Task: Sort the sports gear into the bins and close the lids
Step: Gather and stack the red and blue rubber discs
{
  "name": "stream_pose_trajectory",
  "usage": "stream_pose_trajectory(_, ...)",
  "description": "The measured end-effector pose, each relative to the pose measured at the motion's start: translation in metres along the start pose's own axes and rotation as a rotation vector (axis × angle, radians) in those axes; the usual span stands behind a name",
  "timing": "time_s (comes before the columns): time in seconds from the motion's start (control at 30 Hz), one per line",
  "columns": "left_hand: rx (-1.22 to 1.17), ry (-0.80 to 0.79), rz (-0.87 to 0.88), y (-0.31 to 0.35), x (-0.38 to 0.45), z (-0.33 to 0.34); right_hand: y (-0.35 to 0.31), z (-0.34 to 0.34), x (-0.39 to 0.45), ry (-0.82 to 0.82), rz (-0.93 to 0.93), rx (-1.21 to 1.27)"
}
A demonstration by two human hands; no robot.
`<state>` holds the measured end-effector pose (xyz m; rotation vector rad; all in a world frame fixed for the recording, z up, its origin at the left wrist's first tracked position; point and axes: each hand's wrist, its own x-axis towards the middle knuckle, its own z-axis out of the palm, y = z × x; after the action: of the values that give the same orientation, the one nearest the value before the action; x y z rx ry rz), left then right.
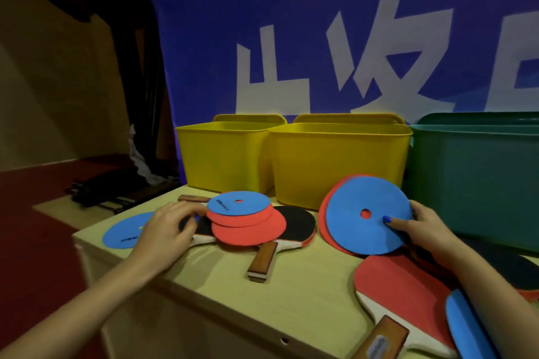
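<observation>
- Nearest the lens, a red-faced paddle (402,294) lies flat just below the right hand's wrist, its wooden handle pointing toward the viewer, with a blue disc (466,326) overlapping its right edge.
- Beyond the right hand (420,227) stands the green bin (478,172), open, touching nothing the hand holds; its lid is not clearly shown.
- Past the fingertips of both hands sit two yellow bins (230,154), also open, the nearer yellow bin (335,160) directly behind the raised discs; lids appear propped behind them.
- Under everything runs the pale wooden table (227,285), its near corner below the left forearm.
- Clamped in the right hand, tilted upright, is a stack of discs (361,213), blue in front and red behind, thumb pressed on the blue face.
- Just right of the left hand (166,230) a black-faced paddle (294,224) lies flat, carrying a loose pile of red and blue discs (242,218).
- Left hand: fingers curled at that pile's edge; whether they grip anything I cannot tell.
- Beneath its wrist a lone blue disc (125,230) lies flat.
- Step in hand, I judge: gathering discs, sorting barely begun.
- Next move likely calls for adding the loose pile to the stack, then lowering it into one bin without fanning.
</observation>
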<state>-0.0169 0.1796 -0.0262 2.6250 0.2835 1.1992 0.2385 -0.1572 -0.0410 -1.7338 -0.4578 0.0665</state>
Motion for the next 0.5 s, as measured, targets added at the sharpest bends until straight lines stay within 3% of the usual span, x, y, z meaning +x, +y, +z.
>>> stream_pose_trajectory(0.13, 0.207, -0.121, -0.192, -0.06, -0.018, -0.025, -0.005, 0.002, -0.005, -0.016, 0.003, -0.009)
stream_pose_trajectory(0.33, 0.557, -0.499, -0.365, -0.097, -0.018, -0.046, -0.006, 0.002, -0.007, -0.009, 0.012, -0.052)
stream_pose_trajectory(0.5, 0.672, -0.667, -0.32, -0.105, -0.001, -0.049, -0.01, 0.003, -0.012, -0.021, 0.016, -0.031)
